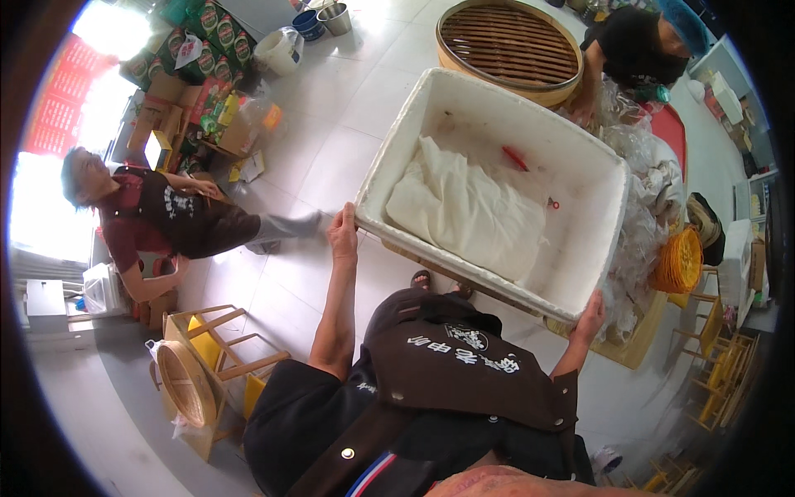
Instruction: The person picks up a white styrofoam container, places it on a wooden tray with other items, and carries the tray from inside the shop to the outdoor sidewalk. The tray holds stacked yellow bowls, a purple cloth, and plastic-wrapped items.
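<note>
A large white foam box [577, 242], without a lid, is held in front of me at waist height. My left hand [343, 235] grips its near left corner, and my right hand [588, 318] grips its near right corner. Inside, a cream-white cloth [466, 211] lies bunched over much of the bottom. Beyond the cloth is a slim red object [515, 158], too small to identify. A small red ring [554, 204] shows at the inner right side. The fingers under the box are partly hidden.
Past the box stands a round bamboo steamer [509, 43] with a slatted base. A co-worker in a blue hair cap [683, 25] reaches toward heaped clear plastic bags [640, 230] on the right. Another person in an apron [186, 211] is at left. Wooden chairs [230, 348] stand lower left.
</note>
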A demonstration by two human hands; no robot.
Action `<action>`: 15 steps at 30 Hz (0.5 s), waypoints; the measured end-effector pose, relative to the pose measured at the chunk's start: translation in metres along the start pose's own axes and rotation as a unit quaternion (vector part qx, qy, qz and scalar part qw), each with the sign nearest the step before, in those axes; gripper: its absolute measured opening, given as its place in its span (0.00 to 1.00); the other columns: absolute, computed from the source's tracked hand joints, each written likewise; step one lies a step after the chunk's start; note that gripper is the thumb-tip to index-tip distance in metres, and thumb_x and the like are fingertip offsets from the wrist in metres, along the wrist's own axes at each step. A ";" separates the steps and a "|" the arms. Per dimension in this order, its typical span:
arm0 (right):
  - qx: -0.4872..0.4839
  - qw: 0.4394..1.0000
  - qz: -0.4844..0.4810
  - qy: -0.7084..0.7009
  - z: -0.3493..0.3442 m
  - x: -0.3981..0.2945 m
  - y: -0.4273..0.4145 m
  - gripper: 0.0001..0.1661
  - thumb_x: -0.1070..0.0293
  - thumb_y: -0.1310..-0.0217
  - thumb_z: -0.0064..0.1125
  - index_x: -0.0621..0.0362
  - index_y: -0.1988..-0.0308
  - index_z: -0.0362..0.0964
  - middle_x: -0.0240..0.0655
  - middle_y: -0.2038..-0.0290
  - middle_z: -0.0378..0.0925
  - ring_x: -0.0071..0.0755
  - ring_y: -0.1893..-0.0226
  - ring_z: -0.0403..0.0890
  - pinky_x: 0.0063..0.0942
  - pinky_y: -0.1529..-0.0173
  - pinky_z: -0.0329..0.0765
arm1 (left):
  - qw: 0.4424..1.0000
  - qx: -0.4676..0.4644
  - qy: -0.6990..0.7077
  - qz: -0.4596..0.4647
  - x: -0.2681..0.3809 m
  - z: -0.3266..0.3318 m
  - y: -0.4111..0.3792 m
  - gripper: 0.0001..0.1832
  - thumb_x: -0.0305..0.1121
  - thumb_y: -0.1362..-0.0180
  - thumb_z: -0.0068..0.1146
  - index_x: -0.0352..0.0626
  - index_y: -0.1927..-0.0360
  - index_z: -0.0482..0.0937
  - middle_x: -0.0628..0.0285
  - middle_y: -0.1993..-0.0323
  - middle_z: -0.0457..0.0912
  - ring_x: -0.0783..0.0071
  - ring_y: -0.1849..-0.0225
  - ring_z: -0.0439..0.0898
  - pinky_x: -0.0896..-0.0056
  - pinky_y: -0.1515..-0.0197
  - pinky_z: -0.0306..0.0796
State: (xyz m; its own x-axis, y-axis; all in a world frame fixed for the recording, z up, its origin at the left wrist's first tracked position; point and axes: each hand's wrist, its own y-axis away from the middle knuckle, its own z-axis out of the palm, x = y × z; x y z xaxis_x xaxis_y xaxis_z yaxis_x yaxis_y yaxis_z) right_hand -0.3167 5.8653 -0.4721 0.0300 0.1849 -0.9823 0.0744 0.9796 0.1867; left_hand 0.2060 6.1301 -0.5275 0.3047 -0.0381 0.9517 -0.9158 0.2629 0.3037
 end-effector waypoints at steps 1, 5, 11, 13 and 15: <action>-0.006 1.000 -0.003 0.009 0.001 -0.001 -0.002 0.21 0.58 0.26 0.51 0.66 0.49 0.74 0.39 0.50 0.78 0.31 0.51 0.78 0.28 0.46 0.74 | 1.000 -0.014 -0.005 0.002 -0.008 -0.001 -0.003 0.19 0.49 0.33 0.58 0.41 0.62 0.83 0.71 0.69 0.78 0.82 0.66 0.73 0.76 0.61 0.71; 0.005 1.000 -0.015 -0.015 -0.009 0.015 -0.025 0.24 0.55 0.24 0.46 0.66 0.47 0.74 0.40 0.50 0.78 0.33 0.51 0.77 0.30 0.46 0.74 | 0.998 -0.005 0.065 -0.021 -0.006 0.003 0.007 0.25 0.55 0.29 0.49 0.42 0.54 0.81 0.65 0.59 0.83 0.75 0.57 0.79 0.72 0.52 0.73; 0.048 0.982 0.110 -0.148 -0.037 0.081 -0.008 0.19 0.57 0.25 0.44 0.58 0.45 0.70 0.38 0.52 0.80 0.35 0.56 0.82 0.38 0.54 0.80 | 0.994 -0.009 0.021 -0.108 -0.031 -0.004 0.009 0.38 0.62 0.31 0.45 0.34 0.37 0.70 0.51 0.41 0.77 0.59 0.43 0.77 0.61 0.41 0.71; 0.048 0.978 0.199 -0.030 -0.052 0.109 0.004 0.20 0.52 0.31 0.55 0.52 0.48 0.71 0.35 0.55 0.79 0.35 0.57 0.81 0.38 0.55 0.80 | 0.988 0.003 -0.006 -0.151 -0.051 -0.001 0.011 0.39 0.62 0.33 0.48 0.34 0.35 0.68 0.49 0.39 0.74 0.55 0.41 0.76 0.59 0.41 0.72; 0.003 0.972 0.234 -0.021 -0.050 0.125 0.025 0.24 0.48 0.33 0.57 0.55 0.49 0.70 0.38 0.56 0.79 0.37 0.60 0.82 0.37 0.58 0.80 | 0.979 0.021 -0.029 -0.199 -0.075 -0.002 0.013 0.41 0.61 0.34 0.52 0.34 0.34 0.66 0.47 0.37 0.73 0.52 0.40 0.75 0.57 0.42 0.72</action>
State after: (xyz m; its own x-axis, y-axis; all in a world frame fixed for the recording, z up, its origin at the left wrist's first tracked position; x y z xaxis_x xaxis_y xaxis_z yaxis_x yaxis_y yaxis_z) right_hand -0.3609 5.9170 -0.5910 0.1016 0.6074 -0.7879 0.0481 0.7880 0.6138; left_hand 0.1715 6.1379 -0.5952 0.6249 -0.1854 0.7583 -0.7381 0.1762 0.6513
